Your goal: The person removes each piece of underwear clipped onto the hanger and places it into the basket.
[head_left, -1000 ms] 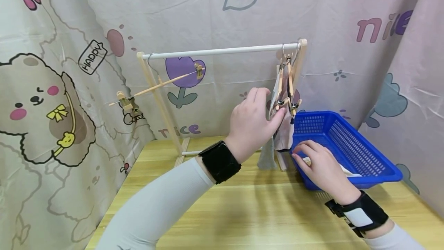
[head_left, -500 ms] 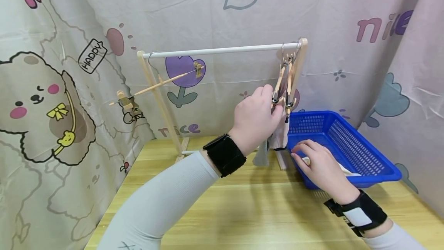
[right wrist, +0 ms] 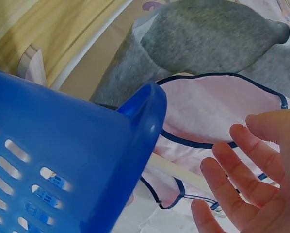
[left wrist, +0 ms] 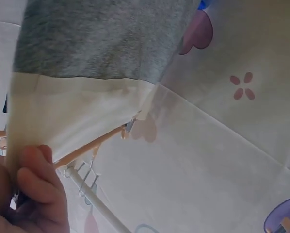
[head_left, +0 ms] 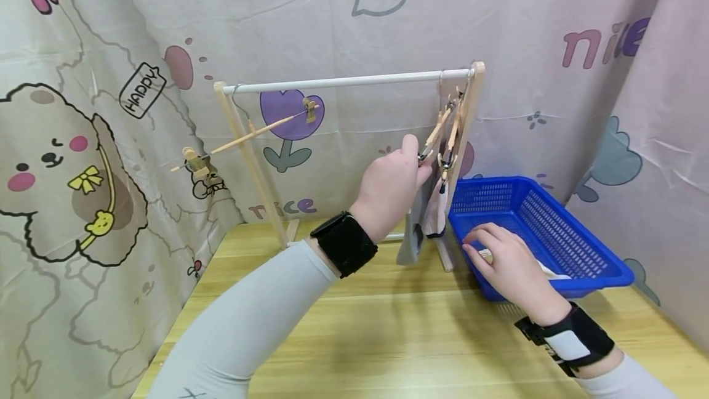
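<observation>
My left hand (head_left: pixel 388 186) pinches the near end of a wooden clip hanger (head_left: pixel 437 128) on the rack's right side. From that hanger hangs a grey cloth garment (head_left: pixel 410 242); the left wrist view shows its cream waistband (left wrist: pixel 82 104) close by the curled fingers. Just right of it, a pink garment with dark trim (head_left: pixel 436 208) hangs from a second clip hanger (head_left: pixel 454 125). My right hand (head_left: pixel 512 260) hovers over the near left rim of the blue basket (head_left: pixel 587 245), fingers loosely bent and holding nothing. A pale cloth piece (head_left: pixel 551 273) lies in the basket, partly hidden by this hand.
The drying rack's white top bar (head_left: pixel 343 82) runs between two wooden side posts. At its left end an unloaded clip hanger (head_left: pixel 249 135) juts forward at a slant. Printed curtains (head_left: pixel 343 23) close off the back and sides of the wooden table (head_left: pixel 354 337).
My left hand has closed on the near hanger's end and pulled it leftward, the grey garment swinging along. The pink garment and its hanger have shifted left too. My right hand stays over the basket.
</observation>
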`<control>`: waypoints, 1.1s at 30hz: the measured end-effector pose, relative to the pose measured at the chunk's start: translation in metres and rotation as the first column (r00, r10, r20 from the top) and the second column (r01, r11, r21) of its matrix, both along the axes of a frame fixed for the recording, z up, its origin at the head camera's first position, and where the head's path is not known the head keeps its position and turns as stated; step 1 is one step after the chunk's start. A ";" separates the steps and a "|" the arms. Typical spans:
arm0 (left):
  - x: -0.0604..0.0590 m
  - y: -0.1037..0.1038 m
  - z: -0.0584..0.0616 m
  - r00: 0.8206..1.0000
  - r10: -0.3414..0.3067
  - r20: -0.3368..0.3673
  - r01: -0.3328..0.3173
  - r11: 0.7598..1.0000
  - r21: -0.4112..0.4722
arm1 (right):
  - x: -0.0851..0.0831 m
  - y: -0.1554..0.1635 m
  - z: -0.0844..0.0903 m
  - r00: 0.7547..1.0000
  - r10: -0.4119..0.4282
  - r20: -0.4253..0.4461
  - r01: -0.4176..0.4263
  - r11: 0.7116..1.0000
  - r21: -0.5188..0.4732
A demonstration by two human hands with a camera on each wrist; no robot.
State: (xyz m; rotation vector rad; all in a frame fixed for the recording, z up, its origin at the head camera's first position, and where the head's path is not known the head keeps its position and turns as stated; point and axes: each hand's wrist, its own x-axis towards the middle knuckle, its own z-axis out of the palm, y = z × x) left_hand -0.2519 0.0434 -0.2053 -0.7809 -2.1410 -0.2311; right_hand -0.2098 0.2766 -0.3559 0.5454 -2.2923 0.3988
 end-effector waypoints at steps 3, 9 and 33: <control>-0.002 -0.001 0.001 1.000 -0.015 0.016 0.015 0.999 0.034 | 0.000 0.000 0.001 1.000 0.002 -0.007 -0.002 1.000 0.001; -0.005 -0.006 0.002 0.989 -0.085 0.122 0.073 0.992 0.100 | 0.000 -0.001 0.002 1.000 0.006 -0.010 -0.006 1.000 -0.001; -0.009 -0.019 0.010 0.991 -0.123 0.058 0.106 0.964 0.242 | 0.001 0.000 0.004 1.000 -0.023 -0.020 0.024 0.999 0.027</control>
